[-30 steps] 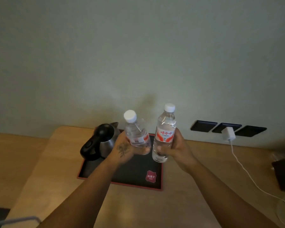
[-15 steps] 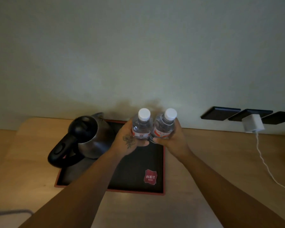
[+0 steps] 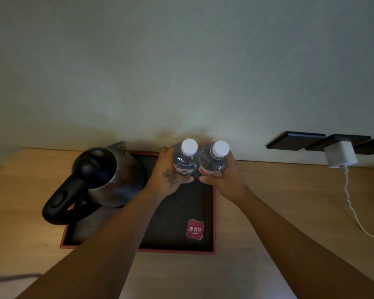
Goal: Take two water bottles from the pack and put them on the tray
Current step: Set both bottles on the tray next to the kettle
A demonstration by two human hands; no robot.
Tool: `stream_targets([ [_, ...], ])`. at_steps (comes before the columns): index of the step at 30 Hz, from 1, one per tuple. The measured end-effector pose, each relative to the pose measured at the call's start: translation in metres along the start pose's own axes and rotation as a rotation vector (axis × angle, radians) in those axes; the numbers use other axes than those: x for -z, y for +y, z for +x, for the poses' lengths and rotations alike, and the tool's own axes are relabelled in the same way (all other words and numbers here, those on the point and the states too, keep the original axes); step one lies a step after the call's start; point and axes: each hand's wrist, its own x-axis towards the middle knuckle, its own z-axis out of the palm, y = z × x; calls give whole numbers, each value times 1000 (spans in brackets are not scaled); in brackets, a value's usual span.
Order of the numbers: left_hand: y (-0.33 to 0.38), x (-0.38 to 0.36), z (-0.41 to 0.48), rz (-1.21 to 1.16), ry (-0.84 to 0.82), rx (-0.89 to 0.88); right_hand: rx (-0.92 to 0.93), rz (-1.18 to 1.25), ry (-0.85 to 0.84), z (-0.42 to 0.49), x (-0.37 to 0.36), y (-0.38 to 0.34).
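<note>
Two clear water bottles with white caps and red-and-white labels stand side by side at the far right corner of the black tray [image 3: 212,223] with its red rim. My left hand [image 3: 166,175] is wrapped around the left bottle [image 3: 185,160]. My right hand [image 3: 225,180] grips the right bottle [image 3: 214,162]. The bottles touch each other and look upright; their bases are hidden behind my hands, so I cannot tell whether they rest on the tray. The pack is out of view.
A steel kettle [image 3: 108,180] with a black handle fills the tray's left half. The tray lies on a wooden tabletop [image 3: 268,212] against a pale wall. At the right, a white charger [image 3: 340,156] sits in black wall sockets, its cable trailing over the table.
Both hands have carried the bottles forward and down from above the tray to its far right corner, bringing them together. The view has moved closer to the tray.
</note>
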Motion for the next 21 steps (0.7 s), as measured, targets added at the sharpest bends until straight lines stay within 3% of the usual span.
stream_targets([
  [3,-9,1,-4,-31,3,-44,15,-31,43,-3,-4,-1],
  [8,-9,2,-3,266,58,-77,44,-93,99,-9,-9,-3],
  [15,13,19,-13,355,-59,-111,35,-192,52,-20,4,-24],
  [21,82,57,-46,529,-76,-445,189,-300,18,-37,42,-86],
])
